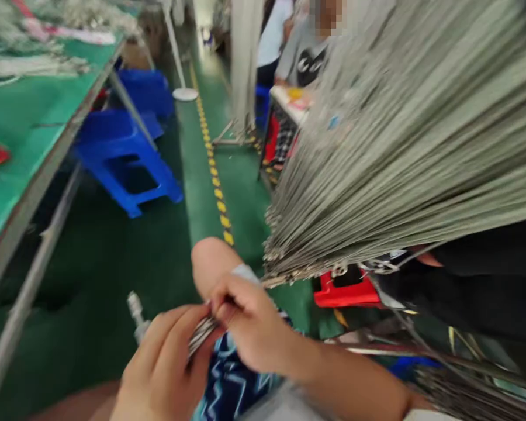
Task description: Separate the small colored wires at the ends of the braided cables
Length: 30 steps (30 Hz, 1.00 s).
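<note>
My left hand (164, 362) is wrapped round a bundle of thin grey cables (201, 336), held low over my lap. My right hand (249, 318) meets it at the bundle's far end, thumb and curled fingers pinched together on the cables there. The exact spot of that pinch is hidden by the fingers. A white connector end (135, 310) sticks out past the left hand's knuckles. Beneath both hands lies dark blue patterned cloth (232, 380) over my legs.
Long grey cables (398, 152) hang in a dense mass at the right. To the left stand a green-topped table (30, 123) and a blue stool (123, 152). A red stool (348, 292) sits under the cables. A person (304, 55) is seated behind a small table (291, 105).
</note>
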Tool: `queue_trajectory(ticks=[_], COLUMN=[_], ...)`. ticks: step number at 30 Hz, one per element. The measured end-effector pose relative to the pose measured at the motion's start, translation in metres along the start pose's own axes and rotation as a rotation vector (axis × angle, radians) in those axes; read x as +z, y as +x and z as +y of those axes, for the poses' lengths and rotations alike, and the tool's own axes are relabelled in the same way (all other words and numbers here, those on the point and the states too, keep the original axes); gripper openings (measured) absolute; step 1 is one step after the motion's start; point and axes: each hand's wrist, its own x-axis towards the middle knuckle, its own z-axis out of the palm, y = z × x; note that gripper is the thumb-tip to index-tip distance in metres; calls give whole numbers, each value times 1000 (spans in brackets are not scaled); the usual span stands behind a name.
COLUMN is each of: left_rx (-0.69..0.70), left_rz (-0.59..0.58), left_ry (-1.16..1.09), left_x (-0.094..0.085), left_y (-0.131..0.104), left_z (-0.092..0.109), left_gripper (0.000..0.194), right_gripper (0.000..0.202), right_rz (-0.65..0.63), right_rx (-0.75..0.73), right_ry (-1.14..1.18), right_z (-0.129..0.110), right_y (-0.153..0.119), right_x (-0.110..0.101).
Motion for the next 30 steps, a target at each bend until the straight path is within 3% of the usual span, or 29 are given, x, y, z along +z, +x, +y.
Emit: queue_trajectory(ticks=[3, 10, 18, 24, 30], left_rx=[-107, -78, -158, -92, 94], left_rz=[-59, 8, 104, 133, -19], left_ry=[37, -7, -65, 27, 97], left_x=[-2, 5, 12, 10, 10], left_y=[-19, -15, -9, -10, -14], left_z=[6, 11, 21, 18, 7], left_gripper=[22, 20, 12, 21, 35], right_gripper=[22, 30, 12, 19, 3], right_rz=[-29, -64, 72, -20, 9], right_rx=[43, 122, -286, 8, -42], right_ry=[185, 351, -241, -60, -556], right_z=[12, -2, -9, -19, -38], right_y=[-2, -15, -29, -29, -20], right_x=[-7, -9, -12, -22, -20])
